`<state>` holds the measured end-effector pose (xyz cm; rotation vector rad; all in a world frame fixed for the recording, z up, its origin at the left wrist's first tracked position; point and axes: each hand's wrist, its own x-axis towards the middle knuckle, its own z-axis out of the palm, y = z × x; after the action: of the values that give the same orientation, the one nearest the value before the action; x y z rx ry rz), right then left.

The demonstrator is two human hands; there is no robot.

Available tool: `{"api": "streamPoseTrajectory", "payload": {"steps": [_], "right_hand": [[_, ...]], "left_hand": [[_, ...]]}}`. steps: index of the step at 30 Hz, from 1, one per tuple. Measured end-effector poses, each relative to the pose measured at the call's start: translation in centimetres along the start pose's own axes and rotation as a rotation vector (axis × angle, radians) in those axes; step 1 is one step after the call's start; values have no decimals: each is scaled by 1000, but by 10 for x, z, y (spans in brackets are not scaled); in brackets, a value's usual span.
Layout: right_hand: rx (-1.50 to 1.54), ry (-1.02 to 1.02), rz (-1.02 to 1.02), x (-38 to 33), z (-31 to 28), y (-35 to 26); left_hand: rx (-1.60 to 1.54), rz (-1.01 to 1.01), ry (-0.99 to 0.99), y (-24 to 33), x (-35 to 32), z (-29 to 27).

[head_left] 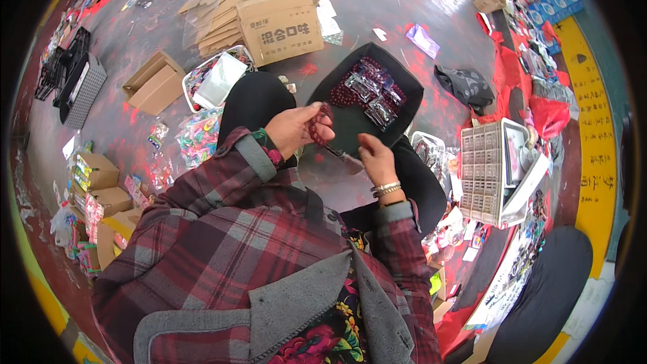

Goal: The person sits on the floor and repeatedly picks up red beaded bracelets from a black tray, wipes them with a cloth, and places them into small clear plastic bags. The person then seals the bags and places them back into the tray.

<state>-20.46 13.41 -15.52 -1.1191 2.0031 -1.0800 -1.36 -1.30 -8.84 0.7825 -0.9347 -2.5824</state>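
My left hand (294, 129) is closed on a dark red beaded strand (321, 125), which hangs in a loop from the fingers. To its right, my right hand (377, 160) has its fingers curled in a pinch. Between the hands is a thin, blurry see-through piece, perhaps clear plastic; whether the right fingers grip it is hard to make out. Just beyond both hands sits a black open box (347, 125) by my knees. Inside it lie loose dark red beaded strands (342, 89) and several clear-wrapped packets (374, 91).
Ahead stands a cardboard box (282, 27) beside flattened cardboard. A white basket (219, 81) and an open carton (153, 84) are at the left. To the right are a dark grey bag (465, 86) and a pale plastic crate (482, 175). Small packaged goods lie around on the floor.
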Motion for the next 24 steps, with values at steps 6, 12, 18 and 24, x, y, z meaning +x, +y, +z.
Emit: {"api": "streamPoseTrajectory", "payload": {"steps": [6, 12, 18, 24], "right_hand": [[418, -195, -55, -21, -16, -97], [623, -345, 62, -38, -4, -109], [570, -324, 262, -38, -15, -95], [996, -155, 378, -51, -18, -43]], "left_hand": [[351, -117, -319, -1, -16, 23], [635, -143, -340, -5, -20, 27], [951, 459, -53, 17, -22, 7], [266, 591, 443, 78, -24, -105]]}}
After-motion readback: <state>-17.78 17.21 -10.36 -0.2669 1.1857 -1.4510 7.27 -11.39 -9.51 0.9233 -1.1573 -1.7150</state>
